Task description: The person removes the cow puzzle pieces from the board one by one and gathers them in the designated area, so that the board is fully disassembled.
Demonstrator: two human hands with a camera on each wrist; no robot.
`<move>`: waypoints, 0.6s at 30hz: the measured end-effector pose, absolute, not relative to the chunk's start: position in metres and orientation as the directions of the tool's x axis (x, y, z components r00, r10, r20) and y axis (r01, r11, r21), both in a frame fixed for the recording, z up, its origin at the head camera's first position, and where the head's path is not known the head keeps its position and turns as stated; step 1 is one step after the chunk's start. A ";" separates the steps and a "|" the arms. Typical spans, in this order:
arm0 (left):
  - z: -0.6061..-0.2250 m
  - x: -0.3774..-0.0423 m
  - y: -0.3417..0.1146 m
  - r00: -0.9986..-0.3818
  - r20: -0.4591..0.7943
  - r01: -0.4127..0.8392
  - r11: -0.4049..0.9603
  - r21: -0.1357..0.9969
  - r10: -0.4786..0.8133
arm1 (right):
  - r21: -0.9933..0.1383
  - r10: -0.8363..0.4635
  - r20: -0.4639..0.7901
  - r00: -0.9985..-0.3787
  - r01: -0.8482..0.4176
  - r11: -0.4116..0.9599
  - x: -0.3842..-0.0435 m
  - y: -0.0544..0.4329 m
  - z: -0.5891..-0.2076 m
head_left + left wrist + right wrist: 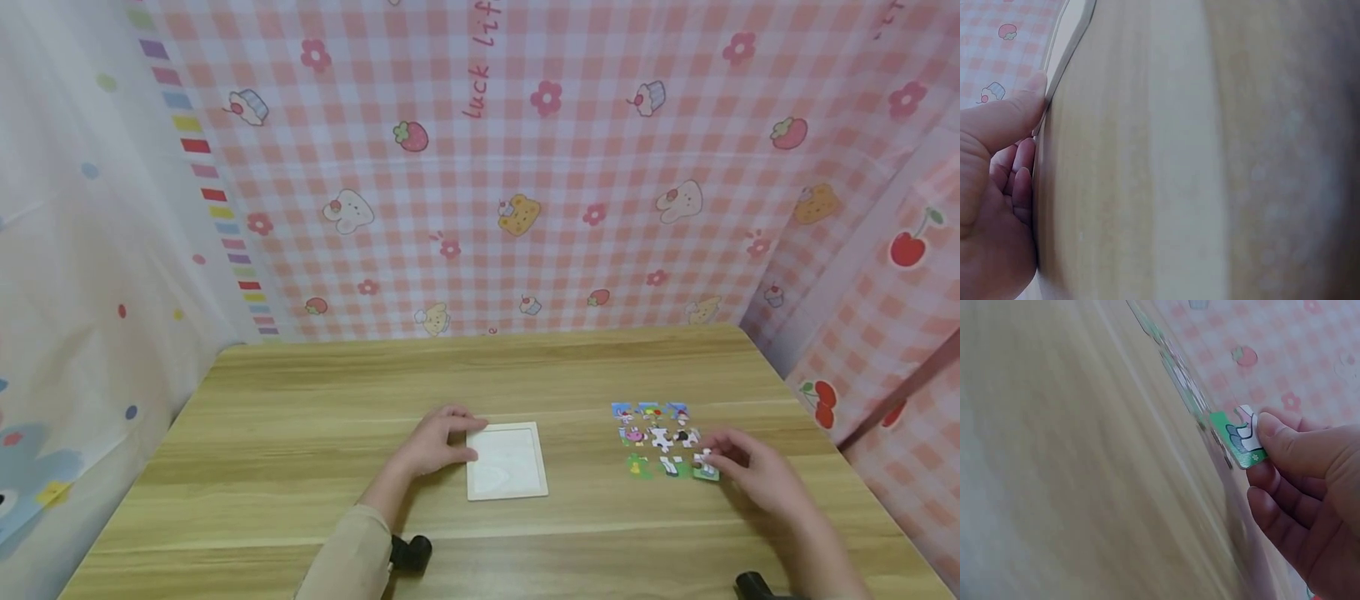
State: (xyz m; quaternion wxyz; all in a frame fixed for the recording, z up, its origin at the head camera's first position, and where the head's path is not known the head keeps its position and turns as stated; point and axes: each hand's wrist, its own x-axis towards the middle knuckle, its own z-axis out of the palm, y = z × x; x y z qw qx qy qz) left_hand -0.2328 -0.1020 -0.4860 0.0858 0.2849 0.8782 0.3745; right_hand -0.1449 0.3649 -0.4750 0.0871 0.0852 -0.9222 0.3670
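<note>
A square, light wooden puzzle tray (pixel 507 461) with a raised rim lies on the table. My left hand (pixel 441 442) holds it at its upper left corner, the thumb at the left edge and the index finger by the top. The thumb also shows against the rim in the left wrist view. My right hand (pixel 757 471) pinches a green and white puzzle piece (pixel 1244 439) between thumb and fingers, tilted up from the table. Beside that hand, several loose colourful puzzle pieces (pixel 660 439) lie in rough rows.
The wood-grained table (pixel 337 400) reaches back to a pink checked cloth (pixel 450 167). Pale curtains hang at the left and right. Black wrist mounts (pixel 411 553) sit on both forearms.
</note>
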 end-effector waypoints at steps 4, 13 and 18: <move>-0.487 -0.234 -0.102 -0.827 0.059 0.433 0.565 0.703 0.560 | -0.658 -0.095 0.224 -0.970 -0.223 0.719 -0.144 0.372 -0.478; -0.485 -0.232 -0.102 -0.827 0.058 0.430 0.562 0.707 0.559 | -0.635 -0.083 0.243 -0.966 -0.224 0.740 -0.145 0.373 -0.483; -0.484 -0.231 -0.102 -0.831 0.051 0.425 0.573 0.701 0.554 | -0.601 -0.059 0.266 -0.962 -0.213 0.771 -0.148 0.370 -0.485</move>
